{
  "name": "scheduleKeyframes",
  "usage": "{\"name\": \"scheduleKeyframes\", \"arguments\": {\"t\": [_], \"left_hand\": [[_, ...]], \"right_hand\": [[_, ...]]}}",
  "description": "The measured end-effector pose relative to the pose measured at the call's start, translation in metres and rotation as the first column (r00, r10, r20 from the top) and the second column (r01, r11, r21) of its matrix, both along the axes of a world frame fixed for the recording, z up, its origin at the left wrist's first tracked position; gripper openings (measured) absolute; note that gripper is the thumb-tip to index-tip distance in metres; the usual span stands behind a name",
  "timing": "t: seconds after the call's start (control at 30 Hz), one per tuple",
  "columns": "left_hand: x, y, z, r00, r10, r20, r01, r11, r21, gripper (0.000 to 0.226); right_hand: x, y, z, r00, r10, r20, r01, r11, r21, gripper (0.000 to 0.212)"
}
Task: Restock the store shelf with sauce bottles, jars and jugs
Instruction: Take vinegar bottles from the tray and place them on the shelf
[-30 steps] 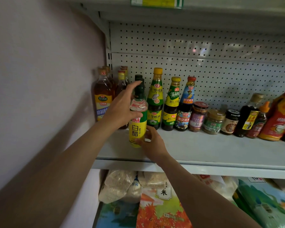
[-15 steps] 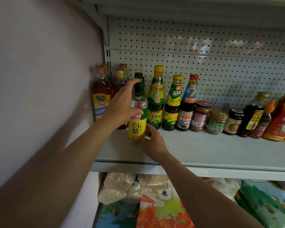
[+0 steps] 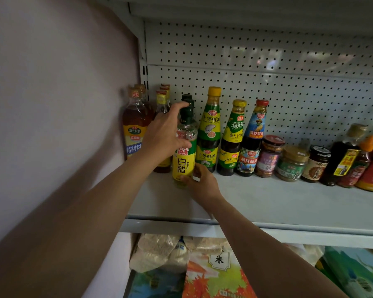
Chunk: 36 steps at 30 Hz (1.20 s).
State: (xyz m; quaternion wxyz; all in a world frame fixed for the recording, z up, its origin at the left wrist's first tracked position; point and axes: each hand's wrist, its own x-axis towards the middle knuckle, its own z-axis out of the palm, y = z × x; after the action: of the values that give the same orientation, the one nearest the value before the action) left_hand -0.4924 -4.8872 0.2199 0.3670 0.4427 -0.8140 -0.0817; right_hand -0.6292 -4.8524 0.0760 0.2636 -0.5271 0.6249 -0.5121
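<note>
One clear yellow-labelled vinegar bottle with dark green cap (image 3: 184, 155) upright on grey metal shelf (image 3: 289, 203), left hand (image 3: 166, 134) wrapped round its shoulder, right hand (image 3: 200, 181) pinching its base, three green-labelled sauce bottles (image 3: 209, 130) beside, three small jars (image 3: 269, 155) further right.

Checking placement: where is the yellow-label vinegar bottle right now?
Head view, left end of the shelf: the vinegar bottle stands between both hands, beside the tall oyster sauce bottle.
</note>
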Motion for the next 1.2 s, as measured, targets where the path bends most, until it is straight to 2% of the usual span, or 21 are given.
{"name": "scheduleKeyframes", "arguments": {"t": [0.3, 0.47, 0.7, 0.93, 1.2], "left_hand": [[-0.008, -0.017, 0.001, 0.999, 0.033, 0.022, -0.033, 0.999, -0.019, 0.106], [-0.011, -0.024, 0.0, 0.999, 0.041, 0.025, -0.04, 0.998, -0.043, 0.105], [-0.013, -0.033, 0.001, 0.998, 0.056, 0.029, -0.054, 0.996, -0.069, 0.103], [-0.016, -0.041, -0.001, 0.997, 0.071, 0.01, -0.069, 0.992, -0.102, 0.101], [-0.02, -0.052, -0.006, 0.994, 0.108, 0.014, -0.104, 0.981, -0.165, 0.1]], "right_hand": [[-0.002, -0.018, 0.005, 0.996, 0.084, 0.011, -0.085, 0.996, 0.028, 0.051], [-0.001, -0.026, 0.005, 0.995, 0.072, -0.071, -0.07, 0.997, 0.037, 0.051], [0.0, -0.037, -0.002, 0.982, -0.116, -0.151, 0.115, 0.993, -0.015, 0.039], [0.005, -0.044, -0.006, 0.966, -0.199, -0.163, 0.195, 0.98, -0.04, 0.026], [0.008, -0.049, -0.007, 0.945, -0.253, -0.209, 0.253, 0.967, -0.024, 0.027]]}}
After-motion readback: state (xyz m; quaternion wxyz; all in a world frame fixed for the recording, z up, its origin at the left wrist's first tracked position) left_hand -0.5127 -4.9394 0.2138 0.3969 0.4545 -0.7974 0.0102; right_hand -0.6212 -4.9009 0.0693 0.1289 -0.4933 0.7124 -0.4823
